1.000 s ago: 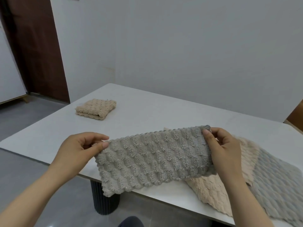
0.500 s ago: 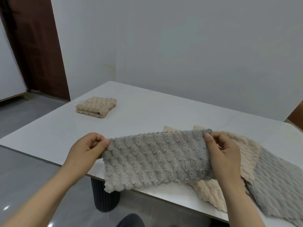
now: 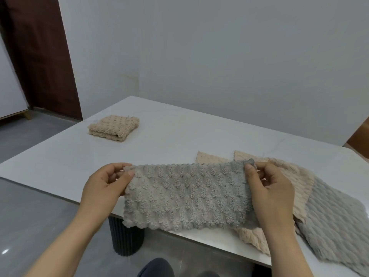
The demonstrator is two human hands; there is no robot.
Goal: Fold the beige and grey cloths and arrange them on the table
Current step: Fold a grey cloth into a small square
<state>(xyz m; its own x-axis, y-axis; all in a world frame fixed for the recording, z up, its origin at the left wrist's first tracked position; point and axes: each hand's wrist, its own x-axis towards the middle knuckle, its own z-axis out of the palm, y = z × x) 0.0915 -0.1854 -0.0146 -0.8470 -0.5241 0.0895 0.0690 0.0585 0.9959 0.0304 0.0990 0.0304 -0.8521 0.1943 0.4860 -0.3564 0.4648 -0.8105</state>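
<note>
Two hands hold a grey cloth (image 3: 185, 196) stretched over the table's (image 3: 179, 132) near edge, its lower hem hanging past that edge. The left hand (image 3: 103, 188) has its grip pinching the upper left corner, the right hand (image 3: 273, 192) the upper right. A folded beige cloth (image 3: 114, 127) lies at the table's far left; loose beige cloths (image 3: 295, 176) and a second grey cloth (image 3: 335, 222) lie on the table's right.

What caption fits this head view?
Left hand and right hand pinch a grey cloth by its top corners; a folded beige cloth lies on the table.

Brown door (image 3: 40, 56) far left; white wall (image 3: 219, 56); grey floor (image 3: 36, 226); black ribbed pedestal (image 3: 127, 238) below.
</note>
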